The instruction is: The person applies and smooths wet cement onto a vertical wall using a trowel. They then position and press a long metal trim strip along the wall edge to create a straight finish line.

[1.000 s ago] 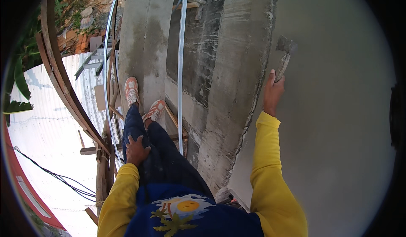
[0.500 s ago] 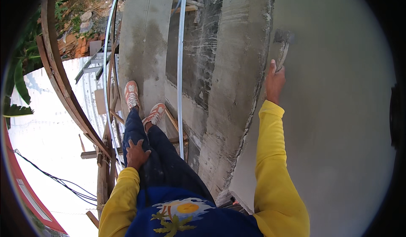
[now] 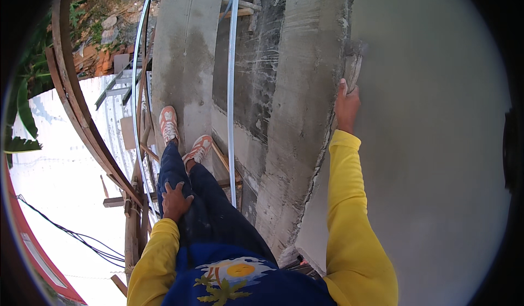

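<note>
My right hand (image 3: 347, 107) is closed round the worn wooden handle of a flat brush (image 3: 353, 66). The brush's dark, blurred head lies against the smooth grey plastered surface (image 3: 426, 142), close to its rough left edge. My left hand (image 3: 175, 201) rests on my thigh over dark blue trousers (image 3: 218, 208), its fingers spread and holding nothing.
A rough concrete ledge (image 3: 303, 87) runs beside the plaster. Further left are a long metal bar (image 3: 232, 87), the concrete strip (image 3: 183, 44) under my shoes, curved wooden planks (image 3: 82, 109), a ladder (image 3: 117, 87), white corrugated sheeting (image 3: 60, 180) and black cables (image 3: 82, 238).
My right hand and the brush have shifted left and slightly down, toward the plaster's rough edge. My left hand stays on my thigh.
</note>
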{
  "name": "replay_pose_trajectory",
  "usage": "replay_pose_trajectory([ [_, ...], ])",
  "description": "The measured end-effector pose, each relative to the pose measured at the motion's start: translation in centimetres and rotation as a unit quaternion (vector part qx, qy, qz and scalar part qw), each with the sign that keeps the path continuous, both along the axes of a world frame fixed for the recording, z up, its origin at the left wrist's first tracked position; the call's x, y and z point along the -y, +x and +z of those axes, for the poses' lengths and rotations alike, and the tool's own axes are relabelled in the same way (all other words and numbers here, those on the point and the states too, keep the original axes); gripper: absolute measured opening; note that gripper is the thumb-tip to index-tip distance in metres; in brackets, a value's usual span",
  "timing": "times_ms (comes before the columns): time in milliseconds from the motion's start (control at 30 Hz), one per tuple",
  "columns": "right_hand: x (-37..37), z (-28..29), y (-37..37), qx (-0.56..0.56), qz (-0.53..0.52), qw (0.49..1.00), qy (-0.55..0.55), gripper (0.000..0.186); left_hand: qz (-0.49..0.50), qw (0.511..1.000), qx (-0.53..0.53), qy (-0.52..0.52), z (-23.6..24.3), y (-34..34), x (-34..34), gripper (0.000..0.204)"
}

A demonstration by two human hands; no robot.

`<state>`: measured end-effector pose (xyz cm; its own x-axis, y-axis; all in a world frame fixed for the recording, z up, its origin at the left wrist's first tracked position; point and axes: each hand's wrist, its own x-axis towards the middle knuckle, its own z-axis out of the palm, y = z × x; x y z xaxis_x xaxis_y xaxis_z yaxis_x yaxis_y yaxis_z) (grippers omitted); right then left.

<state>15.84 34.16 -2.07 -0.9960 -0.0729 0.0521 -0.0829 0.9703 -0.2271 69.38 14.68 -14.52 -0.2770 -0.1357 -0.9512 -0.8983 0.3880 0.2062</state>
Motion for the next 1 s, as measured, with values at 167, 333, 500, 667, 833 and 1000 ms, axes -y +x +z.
replay_pose_trajectory([
  [167, 7.1, 3.0, 0.4, 0.171, -0.106, 0.976, -0.085, 0.055, 0.006, 1.0, -0.013, -0.016, -0.3, 0.6, -0.1, 0.071],
  [333, 2.7, -2.0, -0.4, -0.078, 0.029, 0.997, -0.004, 0.053, 0.009, 1.0, 0.0, 0.001, 0.3, 0.7, -0.1, 0.072],
  [500, 2.2, -1.2, -3.2, 0.036, 0.011, 0.999, 0.017, 0.06, 0.012, 1.0, 0.002, 0.005, -0.3, 0.2, 0.2, 0.072],
  [667, 4.0, -0.7, -2.9, -0.053, 0.036, 0.996, 0.063, 0.064, 0.022, 1.0, -0.006, 0.003, -0.1, 0.4, 0.3, 0.071],
  [833, 4.0, 1.3, -6.2, -0.015, 0.008, 1.0, 0.016, 0.064, 0.02, 1.0, 0.009, 0.002, -0.1, -0.1, 0.9, 0.071],
  [1000, 5.2, 2.6, -7.3, 0.074, -0.041, 0.992, 0.097, 0.061, 0.015, 1.0, -0.002, 0.01, 0.1, -0.1, 1.1, 0.07],
])
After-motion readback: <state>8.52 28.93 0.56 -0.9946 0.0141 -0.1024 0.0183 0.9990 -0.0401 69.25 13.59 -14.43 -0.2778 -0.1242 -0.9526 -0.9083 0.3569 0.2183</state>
